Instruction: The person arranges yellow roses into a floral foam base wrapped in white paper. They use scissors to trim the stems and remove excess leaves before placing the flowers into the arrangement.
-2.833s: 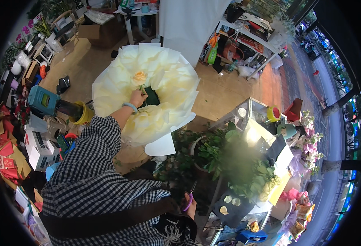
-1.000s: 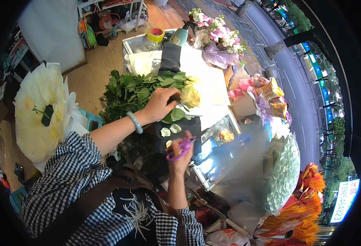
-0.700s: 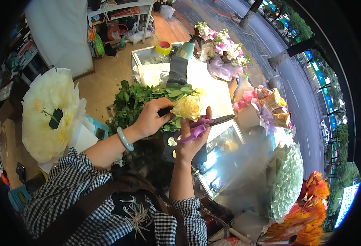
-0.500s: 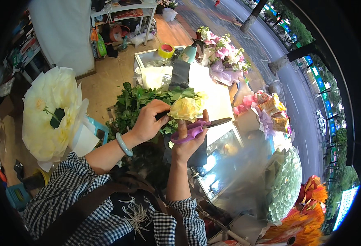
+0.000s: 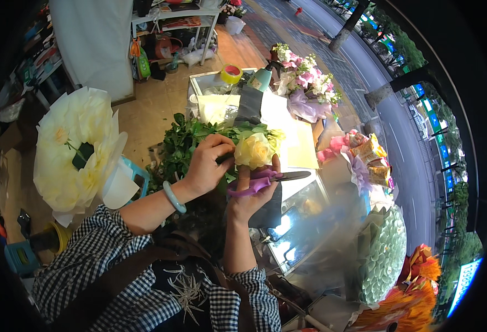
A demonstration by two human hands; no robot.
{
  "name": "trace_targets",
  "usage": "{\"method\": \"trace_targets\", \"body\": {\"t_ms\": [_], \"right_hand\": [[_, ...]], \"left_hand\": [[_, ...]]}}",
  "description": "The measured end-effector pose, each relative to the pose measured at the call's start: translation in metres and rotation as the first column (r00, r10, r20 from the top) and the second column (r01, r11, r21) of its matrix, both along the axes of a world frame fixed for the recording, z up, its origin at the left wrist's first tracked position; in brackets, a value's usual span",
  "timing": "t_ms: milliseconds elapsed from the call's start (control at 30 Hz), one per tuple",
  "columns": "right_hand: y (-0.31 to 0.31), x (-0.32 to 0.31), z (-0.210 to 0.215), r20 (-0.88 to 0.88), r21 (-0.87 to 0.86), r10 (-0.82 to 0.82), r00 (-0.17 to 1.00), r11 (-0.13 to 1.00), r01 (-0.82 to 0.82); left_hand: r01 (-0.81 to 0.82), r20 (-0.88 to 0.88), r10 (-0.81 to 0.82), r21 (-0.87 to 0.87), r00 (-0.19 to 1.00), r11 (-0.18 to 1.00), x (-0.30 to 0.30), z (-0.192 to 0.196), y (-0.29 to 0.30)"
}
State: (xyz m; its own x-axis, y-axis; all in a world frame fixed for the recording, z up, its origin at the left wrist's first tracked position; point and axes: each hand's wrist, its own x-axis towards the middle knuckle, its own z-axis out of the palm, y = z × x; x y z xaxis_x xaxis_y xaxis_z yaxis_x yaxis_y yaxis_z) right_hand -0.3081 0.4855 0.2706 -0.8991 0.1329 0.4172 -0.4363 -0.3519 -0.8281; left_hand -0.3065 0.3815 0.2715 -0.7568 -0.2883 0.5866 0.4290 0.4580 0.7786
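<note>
A pale yellow rose (image 5: 254, 150) is in front of me, its bloom facing up. My right hand (image 5: 249, 203) has purple-handled scissors (image 5: 253, 183) hooked in it, the dark blades pointing right. Its thumb and fingertips rest against the underside of the bloom. Just left of the rose is my left hand (image 5: 207, 160), its fingers curled together; whatever they may pinch is hidden. Dark green leafy stems (image 5: 182, 145) lie behind and below both hands. A pale bangle (image 5: 174, 197) circles my left wrist.
At left stands a big cream paper-wrapped bouquet (image 5: 53, 160). A spray bottle (image 5: 261, 79) and a tape roll (image 5: 231, 73) are on the far table. Pink-white flowers (image 5: 307, 74), a pink bouquet (image 5: 340, 144) and a pale green bouquet (image 5: 384, 254) line the right side.
The left hand's fingers have drawn in and it has shifted slightly right and away from the bloom. The rose has turned a little, facing me more. The scissors stay in the right hand.
</note>
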Motion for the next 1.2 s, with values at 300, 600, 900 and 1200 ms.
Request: {"method": "trace_targets", "body": {"t_ms": [300,600,900,1200], "right_hand": [[0.001,0.012,-0.001,-0.128,0.122,-0.055,0.99,0.99,0.07],[0.004,0.004,-0.004,-0.094,0.106,-0.02,0.995,0.994,0.03],[0.02,-0.006,-0.011,0.057,-0.126,0.094,0.994,0.988,-0.086],[0.049,-0.015,-0.007,0.042,0.019,0.267,0.963,0.963,-0.268]], "left_hand": [[-0.109,-0.104,0.095,-0.145,0.99,0.983,0.006,0.001,-0.001],[-0.09,-0.068,0.085,-0.069,0.994,0.994,0.011,-0.002,0.004],[0.019,-0.003,-0.018,0.082,1.0,0.996,0.019,0.009,-0.004],[0.215,0.0,-0.215,0.052,0.977,0.975,0.026,0.008,-0.014]]}}
